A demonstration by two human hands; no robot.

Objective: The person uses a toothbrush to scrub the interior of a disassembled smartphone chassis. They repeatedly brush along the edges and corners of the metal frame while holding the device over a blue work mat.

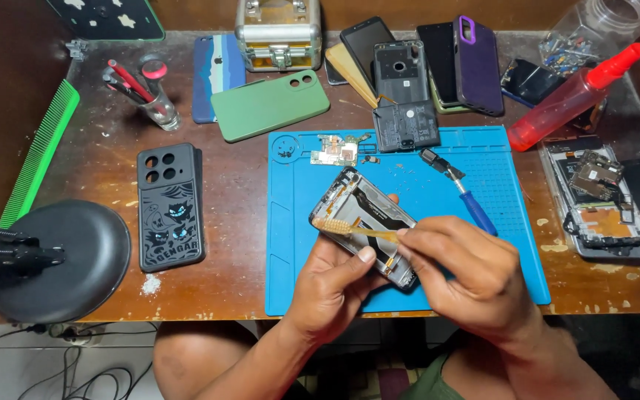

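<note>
**Brushing out an opened phone frame**

Left hand (331, 285) cupped under the opened phone frame (364, 222), thumb pressed on the near edge, fingers wrapped beneath — frame held tilted just above the blue work mat (409, 296), inner side up. Right hand (468, 274) pinched on the handle of a pale toothbrush (353, 230), bristle head resting on the frame's upper-left corner.

Judged step: cleaning the inside of the frame, dust or old adhesive likely being swept from the corner. Looks mid-way — board and battery already out. Small green circuit board (335, 152) lying at the mat's top edge, black battery (407, 124) just beyond it, blue-handled screwdriver (468, 196) on the mat to the right, near the hand.

Next move, as a judgement: short light strokes along the edge, a firm grip underneath to stop the frame twisting, care around the flex cables inside.

Elsewhere on the worn wooden table (246, 289): green phone cover (270, 106), black patterned case (170, 206), red-capped squeeze bottle (573, 96), black lamp base (61, 259) at the left.
</note>
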